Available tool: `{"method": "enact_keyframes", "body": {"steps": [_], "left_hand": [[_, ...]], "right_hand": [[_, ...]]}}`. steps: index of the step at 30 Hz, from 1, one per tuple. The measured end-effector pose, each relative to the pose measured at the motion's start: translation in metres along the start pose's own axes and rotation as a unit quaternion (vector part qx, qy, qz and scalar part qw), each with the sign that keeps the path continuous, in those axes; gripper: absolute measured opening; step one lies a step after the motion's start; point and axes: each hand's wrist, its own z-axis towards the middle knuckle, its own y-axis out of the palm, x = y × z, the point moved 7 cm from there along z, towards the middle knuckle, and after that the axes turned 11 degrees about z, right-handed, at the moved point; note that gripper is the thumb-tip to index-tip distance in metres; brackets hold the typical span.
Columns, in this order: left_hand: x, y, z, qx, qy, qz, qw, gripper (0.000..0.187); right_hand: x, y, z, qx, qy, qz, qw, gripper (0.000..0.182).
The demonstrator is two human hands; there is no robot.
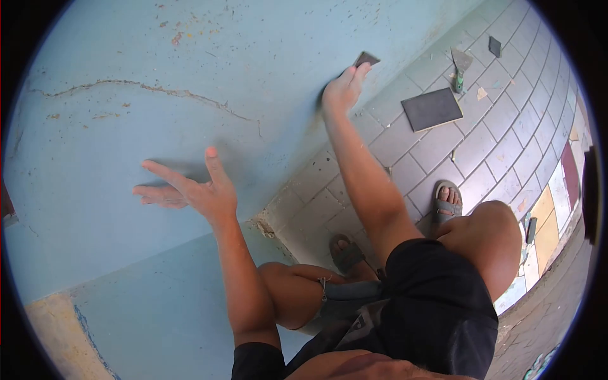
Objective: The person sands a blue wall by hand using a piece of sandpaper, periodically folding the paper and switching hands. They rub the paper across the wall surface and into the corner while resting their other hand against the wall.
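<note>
My right hand point(342, 92) is closed on a small dark piece of sandpaper point(365, 59), which sticks out past the fingertips. The hand is pressed low against the light blue wall point(272, 57), close to where it meets the floor. Farther left, my left hand point(202, 190) has its fingers spread and thumb raised, with nothing in it. It hovers over the wall surface and casts a shadow there. Above that hand, a long crack point(152, 90) runs across the paint, with chipped spots around it.
On the tiled floor point(392, 149) lie a dark rectangular sheet point(432, 109), a putty knife point(460, 69) with a green handle, and a small dark piece point(494, 46). Paint flakes are scattered about. My sandaled feet point(448, 196) stand near the wall. A chipped corner point(265, 227) shows beside my knee.
</note>
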Motion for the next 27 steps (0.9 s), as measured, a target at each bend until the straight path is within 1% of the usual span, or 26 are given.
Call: {"method": "enact_keyframes", "body": {"steps": [1,2,3,4,5,7,8,9,10,12,14,15,18,20,21,23,25,26,27], "left_hand": [[0.002,0.006,-0.001,0.000,-0.005,-0.019,1.000,0.114],[0.002,0.015,-0.001,0.008,-0.004,-0.027,1.000,0.114],[-0.001,0.025,-0.004,0.010,0.011,0.000,1.000,0.114],[-0.003,0.030,-0.007,0.008,0.023,0.030,0.999,0.113],[-0.005,0.029,-0.008,0.007,0.023,0.029,0.999,0.113],[-0.014,0.024,-0.010,-0.026,0.051,0.064,0.996,0.110],[-0.017,0.017,-0.011,-0.032,0.050,0.074,0.995,0.110],[-0.016,0.007,-0.013,-0.052,0.051,0.053,0.996,0.107],[-0.012,0.005,-0.011,-0.064,0.053,0.023,0.996,0.105],[-0.007,0.007,-0.013,-0.046,0.046,0.016,0.998,0.103],[-0.002,0.010,-0.008,-0.024,0.053,0.005,0.998,0.102],[-0.001,0.010,-0.008,-0.018,0.055,0.014,0.998,0.101],[-0.001,0.007,-0.008,-0.031,0.056,0.014,0.998,0.101],[-0.009,-0.004,-0.010,-0.051,0.043,0.017,0.998,0.100],[-0.008,-0.006,-0.009,-0.062,0.050,0.000,0.997,0.101],[-0.002,-0.007,-0.008,-0.061,0.053,-0.028,0.996,0.101],[0.002,0.001,-0.007,-0.062,0.047,-0.042,0.996,0.103],[0.003,0.005,-0.006,-0.060,0.051,-0.044,0.996,0.103],[0.004,0.008,-0.005,-0.055,0.048,-0.024,0.997,0.104]], "right_hand": [[-0.001,0.005,-0.025,-0.034,-0.014,-0.010,0.999,0.060],[0.001,0.013,-0.071,-0.097,-0.022,-0.017,0.995,0.064],[0.008,0.017,-0.126,-0.144,-0.018,-0.065,0.987,0.066],[0.014,0.021,-0.158,-0.191,-0.009,-0.116,0.975,0.069],[0.016,0.021,-0.148,-0.190,-0.009,-0.117,0.975,0.069],[0.029,0.019,-0.111,-0.125,0.034,-0.102,0.986,0.074],[0.023,0.015,-0.062,-0.075,0.065,-0.057,0.993,0.076],[0.019,0.007,-0.025,-0.027,0.096,-0.017,0.995,0.077],[0.022,0.008,-0.023,-0.030,0.096,-0.018,0.995,0.077],[0.023,0.007,-0.017,-0.014,0.079,-0.023,0.997,0.081],[0.015,0.020,-0.109,-0.128,0.041,-0.072,0.988,0.081],[0.007,0.023,-0.143,-0.190,0.030,-0.091,0.977,0.081],[0.020,0.019,-0.117,-0.186,0.026,-0.095,0.978,0.081],[0.019,0.005,-0.030,-0.071,0.051,-0.023,0.996,0.082],[0.026,0.003,-0.020,-0.077,0.056,-0.027,0.995,0.082],[0.025,-0.002,0.004,-0.017,0.073,0.003,0.997,0.082],[0.019,0.012,-0.076,-0.102,0.007,-0.046,0.994,0.085],[0.015,0.003,-0.094,-0.099,0.005,-0.042,0.994,0.085],[0.007,0.000,-0.110,-0.134,-0.031,-0.058,0.989,0.083]]}}
